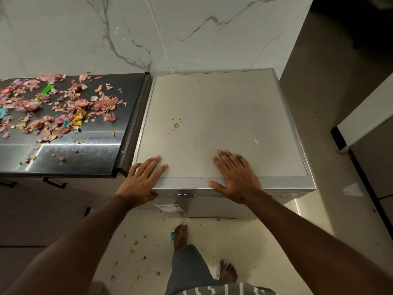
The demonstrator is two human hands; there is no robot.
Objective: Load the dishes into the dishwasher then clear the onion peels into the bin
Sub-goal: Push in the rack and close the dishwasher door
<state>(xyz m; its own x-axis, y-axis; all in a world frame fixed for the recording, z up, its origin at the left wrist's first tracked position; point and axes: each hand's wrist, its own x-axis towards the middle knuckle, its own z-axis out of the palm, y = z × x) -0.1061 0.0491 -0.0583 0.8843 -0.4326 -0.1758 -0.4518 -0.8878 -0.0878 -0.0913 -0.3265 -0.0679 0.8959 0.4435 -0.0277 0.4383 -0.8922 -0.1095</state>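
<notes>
The silver dishwasher [221, 116] stands in front of me, seen from above, its door closed with a lit display on the front edge. My left hand [141, 180] rests flat on its near left corner, fingers straight, thumb over the front edge. My right hand [234, 177] lies flat on the top near the front edge, fingers spread. Both hands hold nothing. Pink and brown onion peels [63, 107] lie scattered over the dark counter [89, 150] to the left. No dishes are in view.
Among the peels lie a gold wrapper [79, 117], a green wrapper [47, 89] and bits of blue. Peel scraps dot the floor [136, 248] by my bare feet. Drawer handles [54, 183] sit below the counter. A marble wall stands behind; a cabinet [370, 150] stands at right.
</notes>
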